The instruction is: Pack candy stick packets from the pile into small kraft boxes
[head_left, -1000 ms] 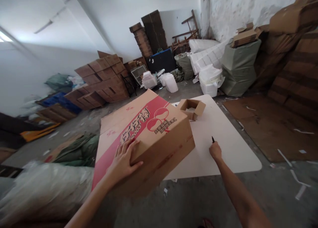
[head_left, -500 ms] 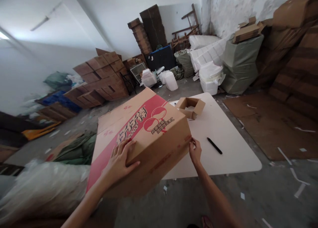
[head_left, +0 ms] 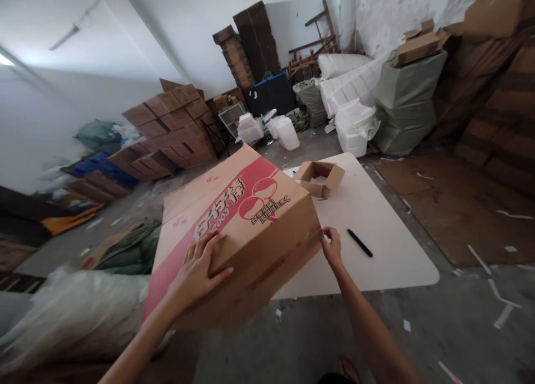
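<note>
A large cardboard box (head_left: 228, 203) with a red band, lollipop pictures and printed characters sits tilted across the left part of a white table (head_left: 388, 261). My left hand (head_left: 200, 264) lies on its top near the front edge, fingers spread and thumb apart. At the box's right corner my right hand (head_left: 332, 244) is closed, thumb and forefinger pinched together against the side. What the pinch holds, if anything, is too small to make out. Just right of that hand lies a black pen or knife (head_left: 360, 243). Behind the big box stands a small open carton (head_left: 324, 178).
Stacked cartons (head_left: 167, 127) stand at the back left. A clear plastic bundle (head_left: 79, 317) and dark green cloth (head_left: 129, 250) are at the left. Flattened cardboard (head_left: 451, 205) covers floor on the right, with paper scraps around. White tubs (head_left: 353, 127) and sacks (head_left: 409, 100) stand behind.
My right hand has shifted very slightly, with its fingers still at the box's corner. The left hand stays on the top, and the box is almost unmoved.
</note>
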A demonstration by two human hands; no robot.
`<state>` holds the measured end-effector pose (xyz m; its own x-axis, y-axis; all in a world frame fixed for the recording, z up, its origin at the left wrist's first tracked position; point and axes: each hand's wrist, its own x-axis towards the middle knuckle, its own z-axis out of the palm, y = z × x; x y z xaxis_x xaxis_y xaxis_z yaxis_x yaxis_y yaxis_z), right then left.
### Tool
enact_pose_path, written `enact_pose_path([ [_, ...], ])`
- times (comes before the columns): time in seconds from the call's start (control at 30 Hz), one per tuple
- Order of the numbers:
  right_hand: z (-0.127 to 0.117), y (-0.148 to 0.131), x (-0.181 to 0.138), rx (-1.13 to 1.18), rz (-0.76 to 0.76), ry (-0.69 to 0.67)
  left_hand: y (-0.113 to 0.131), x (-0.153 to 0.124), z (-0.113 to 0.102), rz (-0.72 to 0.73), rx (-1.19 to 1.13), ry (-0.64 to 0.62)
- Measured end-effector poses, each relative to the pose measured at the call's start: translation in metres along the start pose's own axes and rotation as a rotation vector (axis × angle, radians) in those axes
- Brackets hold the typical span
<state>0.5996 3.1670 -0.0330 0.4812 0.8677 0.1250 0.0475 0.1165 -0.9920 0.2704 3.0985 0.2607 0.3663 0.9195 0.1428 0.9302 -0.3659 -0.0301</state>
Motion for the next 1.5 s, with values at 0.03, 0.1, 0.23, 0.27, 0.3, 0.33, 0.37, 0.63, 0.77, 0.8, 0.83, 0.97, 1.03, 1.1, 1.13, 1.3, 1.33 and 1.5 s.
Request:
enact_pose_path([
  [0.03,-0.002,-0.001,0.002,0.003,-0.004,-0.009,0.0,0.0,0.0,-0.003,-0.002,0.006],
  [0.1,-0.005,-0.004,0.004,0.014,-0.004,-0.033,-0.001,0.001,0.0,-0.008,-0.004,0.014],
  [0.23,-0.011,-0.009,0.0,0.046,0.006,-0.071,-0.005,0.003,-0.001,0.006,-0.011,-0.001],
  [0.27,-0.012,-0.009,-0.001,0.053,0.01,-0.078,-0.005,0.003,-0.001,0.009,-0.012,-0.006],
  [0.3,-0.013,-0.011,-0.003,0.058,0.015,-0.083,-0.006,0.003,-0.001,0.009,-0.012,-0.007],
  [0.33,-0.014,-0.012,-0.004,0.063,0.02,-0.088,-0.006,0.003,-0.001,0.005,-0.012,-0.007],
  [0.37,-0.015,-0.014,-0.005,0.072,0.027,-0.09,-0.006,0.003,-0.001,0.001,-0.012,-0.007],
  [0.63,-0.013,-0.032,-0.02,0.076,0.13,0.027,0.026,0.019,0.001,-0.149,-0.015,0.011],
  [0.77,-0.007,-0.034,-0.028,0.07,0.203,0.142,0.078,0.054,0.006,-0.187,0.001,0.058],
  [0.8,-0.005,-0.035,-0.03,0.078,0.216,0.153,0.09,0.063,0.007,-0.195,0.007,0.063],
  [0.83,-0.002,-0.038,-0.032,0.091,0.224,0.155,0.101,0.071,0.008,-0.209,0.01,0.065],
  [0.97,0.009,-0.056,-0.042,0.111,0.132,0.096,0.122,0.086,0.009,-0.265,0.018,0.028],
  [1.03,0.007,-0.063,-0.044,0.033,0.037,0.08,0.123,0.086,0.008,-0.271,0.027,0.023],
  [1.1,-0.002,-0.065,-0.044,-0.085,-0.082,0.014,0.121,0.084,0.008,-0.272,0.034,0.029],
  [1.13,-0.007,-0.063,-0.043,-0.147,-0.153,-0.044,0.12,0.083,0.009,-0.272,0.034,0.028],
  [1.3,-0.021,-0.051,-0.04,-0.533,-0.428,-0.324,0.119,0.082,0.012,-0.263,0.01,0.021],
  [1.33,-0.018,-0.052,-0.04,-0.607,-0.457,-0.357,0.119,0.082,0.013,-0.264,0.003,0.024],
  [1.5,-0.005,-0.054,-0.048,-0.76,-0.56,-0.395,0.113,0.087,0.015,-0.259,-0.029,0.039],
])
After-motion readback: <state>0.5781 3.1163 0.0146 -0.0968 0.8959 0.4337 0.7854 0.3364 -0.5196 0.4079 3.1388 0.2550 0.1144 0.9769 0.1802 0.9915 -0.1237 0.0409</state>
